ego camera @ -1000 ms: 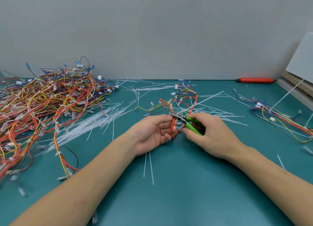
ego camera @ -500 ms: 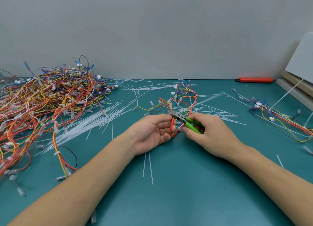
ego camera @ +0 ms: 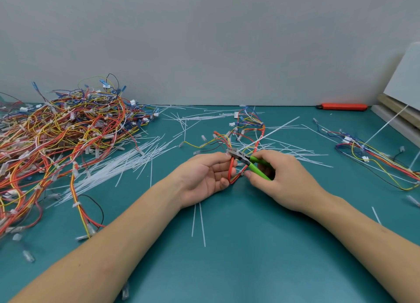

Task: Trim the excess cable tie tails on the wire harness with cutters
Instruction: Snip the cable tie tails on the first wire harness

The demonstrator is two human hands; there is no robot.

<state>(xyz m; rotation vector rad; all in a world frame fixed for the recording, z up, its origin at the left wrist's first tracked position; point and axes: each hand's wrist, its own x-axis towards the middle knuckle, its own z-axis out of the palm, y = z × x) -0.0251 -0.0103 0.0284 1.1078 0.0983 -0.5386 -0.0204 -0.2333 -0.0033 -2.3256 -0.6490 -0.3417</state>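
My left hand (ego camera: 205, 175) lies palm up at the table's centre and holds the red wires of a wire harness (ego camera: 247, 130) between its fingertips. That harness loops away toward the back of the teal mat. My right hand (ego camera: 279, 177) grips green-handled cutters (ego camera: 252, 163). Their metal jaws sit at the red wires right by my left fingertips. A long white cable tie tail (ego camera: 280, 127) slants up and away from the harness.
A large heap of coloured harnesses (ego camera: 61, 134) fills the left side. Cut white tie tails (ego camera: 109, 166) lie scattered over the mat. Another harness (ego camera: 377, 157) lies at the right, an orange tool (ego camera: 343, 106) by the wall, boards (ego camera: 400, 111) at far right.
Both hands stay together at the same spot. The cutter jaws have shifted only slightly against the red wires.
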